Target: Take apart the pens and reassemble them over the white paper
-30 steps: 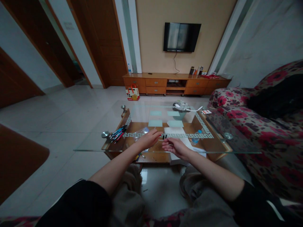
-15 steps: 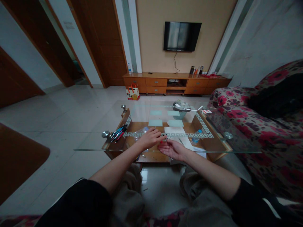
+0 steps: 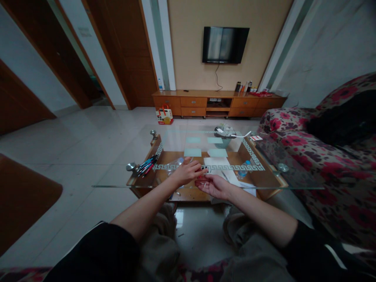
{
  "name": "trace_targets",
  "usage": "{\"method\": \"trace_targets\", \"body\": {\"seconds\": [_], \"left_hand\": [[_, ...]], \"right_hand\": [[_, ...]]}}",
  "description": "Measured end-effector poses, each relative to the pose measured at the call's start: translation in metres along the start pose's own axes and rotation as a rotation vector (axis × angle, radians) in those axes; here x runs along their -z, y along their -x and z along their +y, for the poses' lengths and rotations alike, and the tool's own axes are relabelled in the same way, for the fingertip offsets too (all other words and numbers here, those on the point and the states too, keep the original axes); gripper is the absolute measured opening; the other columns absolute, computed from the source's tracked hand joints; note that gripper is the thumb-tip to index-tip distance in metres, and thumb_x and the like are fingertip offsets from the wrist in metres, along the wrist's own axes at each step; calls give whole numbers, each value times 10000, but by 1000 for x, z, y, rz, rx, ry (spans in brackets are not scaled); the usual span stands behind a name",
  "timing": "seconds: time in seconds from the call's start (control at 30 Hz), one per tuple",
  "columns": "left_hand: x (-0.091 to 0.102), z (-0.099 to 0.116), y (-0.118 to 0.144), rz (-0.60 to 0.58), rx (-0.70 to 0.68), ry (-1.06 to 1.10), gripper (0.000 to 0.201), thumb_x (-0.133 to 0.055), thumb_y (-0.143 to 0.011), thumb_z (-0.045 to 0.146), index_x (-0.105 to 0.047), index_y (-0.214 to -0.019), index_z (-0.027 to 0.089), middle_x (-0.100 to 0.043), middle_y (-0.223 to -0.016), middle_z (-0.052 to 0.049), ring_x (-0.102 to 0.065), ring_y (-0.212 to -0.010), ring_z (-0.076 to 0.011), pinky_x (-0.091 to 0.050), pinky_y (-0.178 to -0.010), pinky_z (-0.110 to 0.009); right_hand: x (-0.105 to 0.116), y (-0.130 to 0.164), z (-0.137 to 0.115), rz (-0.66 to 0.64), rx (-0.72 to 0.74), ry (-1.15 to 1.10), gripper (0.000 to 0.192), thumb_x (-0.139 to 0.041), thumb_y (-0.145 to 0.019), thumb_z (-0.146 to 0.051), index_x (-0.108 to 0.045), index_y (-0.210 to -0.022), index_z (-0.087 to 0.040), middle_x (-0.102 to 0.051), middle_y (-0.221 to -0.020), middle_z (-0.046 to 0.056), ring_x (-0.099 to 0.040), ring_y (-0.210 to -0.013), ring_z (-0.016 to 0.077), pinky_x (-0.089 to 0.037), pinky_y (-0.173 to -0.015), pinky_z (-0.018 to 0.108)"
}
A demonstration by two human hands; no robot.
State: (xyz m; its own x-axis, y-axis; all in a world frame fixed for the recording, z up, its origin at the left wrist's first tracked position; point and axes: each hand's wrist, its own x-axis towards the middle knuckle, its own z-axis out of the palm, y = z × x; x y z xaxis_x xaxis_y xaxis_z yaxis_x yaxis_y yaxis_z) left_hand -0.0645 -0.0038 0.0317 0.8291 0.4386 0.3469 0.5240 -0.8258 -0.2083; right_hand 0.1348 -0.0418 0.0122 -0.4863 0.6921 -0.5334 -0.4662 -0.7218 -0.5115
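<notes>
The person sits at a glass-topped bench [image 3: 117, 178] with both forearms stretched over its near edge. The left hand [image 3: 186, 172] is curled, its fingers pinched on a small dark pen part [image 3: 205, 168] held just above the glass; the part is too small to identify more exactly. The right hand [image 3: 213, 184] lies palm up just beside the left, fingers loosely open, with a small red piece [image 3: 201, 177] at its fingertips; whether the grip of this hand closes on anything cannot be told. A bundle of pens [image 3: 146, 164] lies on the bench to the left of the hands, well apart from them. A sheet of paper [image 3: 216, 161] lies beyond the hands, and a plastic bottle [image 3: 243, 169] rests to their right
</notes>
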Motion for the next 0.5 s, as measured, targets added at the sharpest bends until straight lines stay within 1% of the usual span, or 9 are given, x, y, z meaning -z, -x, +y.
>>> {"method": "trace_targets", "body": {"seconds": [0.17,0.27,0.37,0.5], "left_hand": [[-3,-3,0,19,20,-35,396,-423,-1002,202,-525,-1360,338,-633,-1021,-72,-527,-1018,-232,-305,-990,-472],[-8,-3,0,-14,81,-23,379,-445,-993,213,-547,-1344,313,-631,-1016,-77,-537,-1005,-233,-335,-955,-443],[-16,-3,1,-94,210,22,356,-492,-964,210,-581,-1301,277,-627,-1022,-84,-555,-1011,-232,-373,-907,-398],[-32,-7,2,-197,455,109,338,-557,-914,245,-600,-1249,254,-611,-1074,-90,-585,-1017,-241,-413,-892,-379]], "right_hand": [[0,0,-3,3,-34,5,185,-433,-971,-137,-597,-1026,-70,-718,-873,142,-725,-825,174,-593,-782,272],[-1,2,-5,26,-39,30,183,-453,-939,-83,-594,-1054,-65,-718,-872,145,-726,-828,173,-596,-791,275],[-1,4,-7,50,-16,65,269,-453,-880,7,-587,-1103,-62,-717,-909,149,-727,-849,165,-593,-819,267],[5,4,-9,135,37,146,432,-394,-806,103,-567,-1164,-65,-714,-960,147,-728,-864,141,-591,-814,222]]}}
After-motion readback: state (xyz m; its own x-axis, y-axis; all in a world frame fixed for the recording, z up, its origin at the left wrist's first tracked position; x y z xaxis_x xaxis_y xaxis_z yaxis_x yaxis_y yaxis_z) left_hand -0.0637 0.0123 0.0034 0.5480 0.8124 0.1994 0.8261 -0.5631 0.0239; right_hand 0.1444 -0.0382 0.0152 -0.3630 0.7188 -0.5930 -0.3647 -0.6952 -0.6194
